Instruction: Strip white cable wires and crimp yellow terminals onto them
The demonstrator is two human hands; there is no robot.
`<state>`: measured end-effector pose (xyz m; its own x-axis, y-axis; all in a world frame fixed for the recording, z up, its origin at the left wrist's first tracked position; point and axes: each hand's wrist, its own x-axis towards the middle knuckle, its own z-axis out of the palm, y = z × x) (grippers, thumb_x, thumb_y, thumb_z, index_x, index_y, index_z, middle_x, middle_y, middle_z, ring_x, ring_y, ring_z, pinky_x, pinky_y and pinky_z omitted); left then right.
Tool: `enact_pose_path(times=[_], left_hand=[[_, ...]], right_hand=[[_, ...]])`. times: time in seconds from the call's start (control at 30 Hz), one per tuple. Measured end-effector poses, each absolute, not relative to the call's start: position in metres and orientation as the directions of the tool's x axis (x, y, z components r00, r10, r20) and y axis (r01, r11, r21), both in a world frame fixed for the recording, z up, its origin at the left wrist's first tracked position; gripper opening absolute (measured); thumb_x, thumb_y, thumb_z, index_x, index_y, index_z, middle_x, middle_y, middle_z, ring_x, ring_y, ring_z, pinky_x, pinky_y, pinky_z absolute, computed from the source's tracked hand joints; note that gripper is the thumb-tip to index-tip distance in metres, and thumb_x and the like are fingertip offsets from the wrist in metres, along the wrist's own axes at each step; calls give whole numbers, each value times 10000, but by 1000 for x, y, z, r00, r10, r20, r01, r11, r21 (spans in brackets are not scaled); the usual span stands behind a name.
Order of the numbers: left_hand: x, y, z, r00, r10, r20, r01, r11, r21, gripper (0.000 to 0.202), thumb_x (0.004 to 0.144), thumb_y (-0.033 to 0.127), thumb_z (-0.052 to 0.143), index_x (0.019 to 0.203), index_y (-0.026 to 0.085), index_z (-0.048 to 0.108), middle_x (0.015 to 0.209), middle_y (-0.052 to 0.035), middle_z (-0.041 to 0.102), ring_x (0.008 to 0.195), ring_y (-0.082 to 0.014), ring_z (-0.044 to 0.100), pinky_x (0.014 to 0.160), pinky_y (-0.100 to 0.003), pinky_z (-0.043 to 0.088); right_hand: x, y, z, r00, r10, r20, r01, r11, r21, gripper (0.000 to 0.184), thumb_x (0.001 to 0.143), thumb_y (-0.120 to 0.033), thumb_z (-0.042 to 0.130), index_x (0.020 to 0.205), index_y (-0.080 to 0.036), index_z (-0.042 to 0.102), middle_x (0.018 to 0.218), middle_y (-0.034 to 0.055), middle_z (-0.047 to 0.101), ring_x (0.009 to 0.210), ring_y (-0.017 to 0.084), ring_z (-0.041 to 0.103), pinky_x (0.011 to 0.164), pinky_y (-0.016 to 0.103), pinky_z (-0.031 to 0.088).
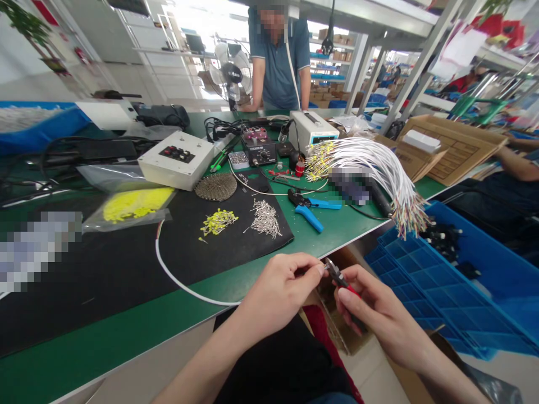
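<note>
My left hand [282, 286] is closed in a pinch, and a tiny pale end shows at its fingertips. A white cable [185, 285] with bared coloured wires at its far end curves over the table edge and passes behind my left wrist, apparently into that hand. My right hand [370, 303] is wrapped round the red-and-black handles of small cutting pliers [336, 271]. Their jaws meet the pinched end just beyond my left fingertips; whether they are fully closed cannot be made out. Both hands are in front of the table edge, above my lap.
On the black mat [126, 269] lie yellow terminals [219, 222] and silver pins [265, 219]. Blue-handled crimping pliers [311, 210] rest beside them. A thick bundle of white cables [370, 157] overhangs the edge above blue crates [446, 280]. A person [280, 62] leans on the table opposite.
</note>
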<state>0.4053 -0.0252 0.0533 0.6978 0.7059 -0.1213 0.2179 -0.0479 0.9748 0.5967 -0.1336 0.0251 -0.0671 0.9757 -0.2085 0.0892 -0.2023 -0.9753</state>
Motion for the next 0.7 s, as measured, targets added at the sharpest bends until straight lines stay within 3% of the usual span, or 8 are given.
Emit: enact_pose_path(times=[0.4, 0.7], left_hand=[[408, -19, 45, 736, 659, -154, 238, -38, 971, 325, 998, 358, 524, 904, 163, 766, 844, 15, 694, 765, -115, 524, 679, -246, 352], [417, -13, 40, 774, 596, -212, 261, 5, 965, 325, 966, 359, 539, 828, 147, 743, 717, 31, 565, 686, -95, 421, 628, -219, 305]], right_hand=[[594, -141, 21, -40, 960, -276, 37, -275, -961, 326, 1040, -526, 542, 1116, -210, 522, 784, -28, 519, 601, 101, 453, 519, 254, 346], [594, -148, 4, -4, 958, -288, -48, -288, -957, 317, 1046, -516, 535, 1088, -203, 509, 780, -33, 537, 572, 86, 472, 511, 234, 366]])
